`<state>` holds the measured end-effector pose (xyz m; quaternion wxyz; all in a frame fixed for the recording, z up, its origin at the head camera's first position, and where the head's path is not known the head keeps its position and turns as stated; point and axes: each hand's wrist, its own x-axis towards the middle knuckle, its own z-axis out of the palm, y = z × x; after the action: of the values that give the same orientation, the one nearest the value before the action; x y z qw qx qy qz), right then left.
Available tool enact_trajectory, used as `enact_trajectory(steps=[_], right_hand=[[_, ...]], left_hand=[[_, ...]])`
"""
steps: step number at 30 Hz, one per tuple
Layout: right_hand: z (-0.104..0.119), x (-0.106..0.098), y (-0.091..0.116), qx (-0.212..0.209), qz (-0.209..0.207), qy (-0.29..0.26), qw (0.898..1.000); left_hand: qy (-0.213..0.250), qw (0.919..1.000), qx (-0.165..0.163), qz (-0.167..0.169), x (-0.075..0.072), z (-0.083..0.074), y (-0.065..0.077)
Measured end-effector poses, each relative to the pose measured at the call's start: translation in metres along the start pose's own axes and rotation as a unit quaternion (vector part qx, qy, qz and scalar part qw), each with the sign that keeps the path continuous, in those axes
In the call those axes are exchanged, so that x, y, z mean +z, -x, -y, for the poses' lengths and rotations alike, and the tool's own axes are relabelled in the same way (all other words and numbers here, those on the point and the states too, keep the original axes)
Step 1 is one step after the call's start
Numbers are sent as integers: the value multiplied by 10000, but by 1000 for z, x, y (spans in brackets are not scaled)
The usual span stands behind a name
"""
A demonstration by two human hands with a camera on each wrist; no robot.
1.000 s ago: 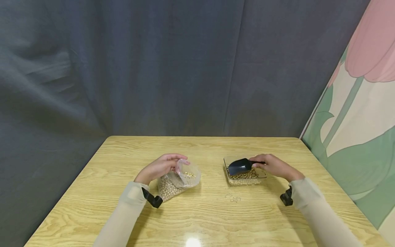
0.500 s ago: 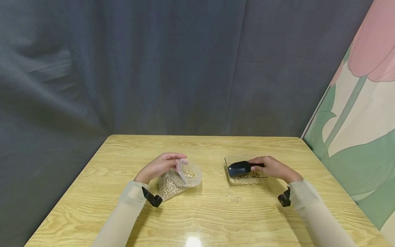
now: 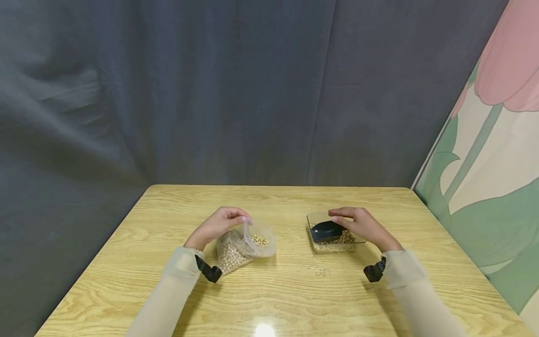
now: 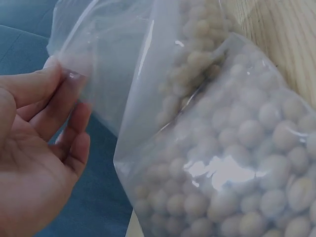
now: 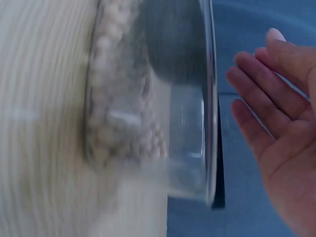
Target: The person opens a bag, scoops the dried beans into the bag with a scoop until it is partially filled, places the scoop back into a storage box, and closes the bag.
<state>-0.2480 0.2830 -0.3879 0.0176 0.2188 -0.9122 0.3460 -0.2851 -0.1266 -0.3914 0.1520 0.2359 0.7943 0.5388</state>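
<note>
A clear plastic bag (image 3: 233, 256) of pale round beans, like soybeans, leans on the table at the left. My left hand (image 3: 215, 228) pinches its mouth at the upper edge between thumb and fingers, keeping it spread. In the left wrist view, more beans (image 4: 197, 64) show through the film. A black scoop (image 3: 326, 231) lies in a clear rectangular container (image 5: 211, 123) on a bed of the same beans. Above the scoop's handle end hovers my right hand (image 3: 362, 225), fingers extended and holding nothing. The right wrist view shows its fingers apart from the container's rim.
Small clear bits (image 3: 323, 272) lie on the wooden table (image 3: 269, 299) in front of the container. A dark curtain (image 3: 252, 93) hangs behind the table, and a flower-patterned panel (image 3: 492, 154) stands along the right side.
My right hand has let go of the scoop, leaving it in the container, and has risen slightly and shifted left. The left fingers have closed into a pinch on the bag's edge.
</note>
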Motion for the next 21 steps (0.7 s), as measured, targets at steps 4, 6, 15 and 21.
enact_trajectory(steps=[4, 6, 15, 21], right_hand=[[5, 8, -2, 34, -535, -291, 9981], [9, 13, -4, 59, -807, -540, 9953], [41, 41, -10, 509, -1181, -1836, 9746], [63, 66, -14, 539, -515, -2369, 9687]], left_hand=[[-146, 9994, 142, -279, 3, 0, -1], [-233, 9985, 213, -439, 5, 0, -2], [-270, 9946, 116, -995, 10, -4, -3], [-135, 9933, 91, -1142, 11, -5, -3]])
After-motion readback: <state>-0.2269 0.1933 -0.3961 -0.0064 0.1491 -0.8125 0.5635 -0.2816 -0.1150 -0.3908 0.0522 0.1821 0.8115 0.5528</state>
